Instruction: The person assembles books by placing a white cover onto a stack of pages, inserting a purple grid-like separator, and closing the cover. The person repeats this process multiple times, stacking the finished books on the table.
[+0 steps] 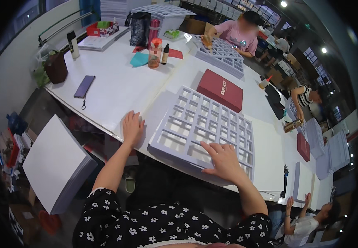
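A pale lavender grid frame [178, 149] with many square and rectangular openings lies in front of me at the table's near edge. My right hand [225, 162] rests on its near right part, thumb and fingers spread, gripping nothing that I can see. My left hand [133, 128] lies flat on the white table [117, 101], left of the frame and apart from it, fingers stretched out. Just beyond the frame sits a dark red flat box [212, 89] with light lettering on its lid.
A phone [84, 87], a pink bottle [155, 53] and a small dropper bottle [165, 54] stand or lie leftward. White sheets [57, 161] are stacked at lower left. Across the table a person in pink works over another grid frame [224, 53]; other people work at right.
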Tool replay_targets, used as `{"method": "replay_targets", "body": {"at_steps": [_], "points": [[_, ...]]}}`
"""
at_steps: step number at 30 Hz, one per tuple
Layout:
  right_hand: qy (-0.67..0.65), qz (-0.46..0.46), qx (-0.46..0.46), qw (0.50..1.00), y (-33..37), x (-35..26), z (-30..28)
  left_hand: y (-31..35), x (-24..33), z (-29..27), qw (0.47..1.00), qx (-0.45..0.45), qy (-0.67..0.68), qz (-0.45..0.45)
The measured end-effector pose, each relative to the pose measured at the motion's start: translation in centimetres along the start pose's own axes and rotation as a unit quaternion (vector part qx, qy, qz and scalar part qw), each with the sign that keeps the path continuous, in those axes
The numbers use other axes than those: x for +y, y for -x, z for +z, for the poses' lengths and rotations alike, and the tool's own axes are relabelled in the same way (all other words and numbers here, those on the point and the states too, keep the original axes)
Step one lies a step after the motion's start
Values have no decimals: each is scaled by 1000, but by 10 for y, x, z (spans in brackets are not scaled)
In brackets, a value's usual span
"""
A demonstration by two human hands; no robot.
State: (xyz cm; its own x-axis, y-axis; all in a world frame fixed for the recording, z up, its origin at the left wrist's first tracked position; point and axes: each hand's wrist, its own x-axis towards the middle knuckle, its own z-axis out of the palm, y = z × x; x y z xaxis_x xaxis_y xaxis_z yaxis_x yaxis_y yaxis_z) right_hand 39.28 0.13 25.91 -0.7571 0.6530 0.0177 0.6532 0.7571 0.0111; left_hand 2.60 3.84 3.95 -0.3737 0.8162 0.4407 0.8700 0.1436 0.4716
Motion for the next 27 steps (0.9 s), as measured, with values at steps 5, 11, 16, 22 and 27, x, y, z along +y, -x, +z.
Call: {"method": "replay_targets", "body": {"at_steps": [5, 11, 16, 22, 27], "points": [[-18, 36, 17, 999, -6, 2, 20, 16, -11, -9, 992, 60, 112, 9], [-66, 202, 243, 946, 73, 15, 39, 68, 50, -66, 894, -39, 429, -122], [-199, 407, 260, 853, 177, 53, 83, 73, 65, -86, 955, -135, 262, 44], [-333, 405, 192, 830, 202, 38, 101, 61, 68, -92, 965, -163, 198, 57], [-342, 399, 187, 830, 208, 36, 104, 53, 67, -94, 969, -191, 138, 73]]}}
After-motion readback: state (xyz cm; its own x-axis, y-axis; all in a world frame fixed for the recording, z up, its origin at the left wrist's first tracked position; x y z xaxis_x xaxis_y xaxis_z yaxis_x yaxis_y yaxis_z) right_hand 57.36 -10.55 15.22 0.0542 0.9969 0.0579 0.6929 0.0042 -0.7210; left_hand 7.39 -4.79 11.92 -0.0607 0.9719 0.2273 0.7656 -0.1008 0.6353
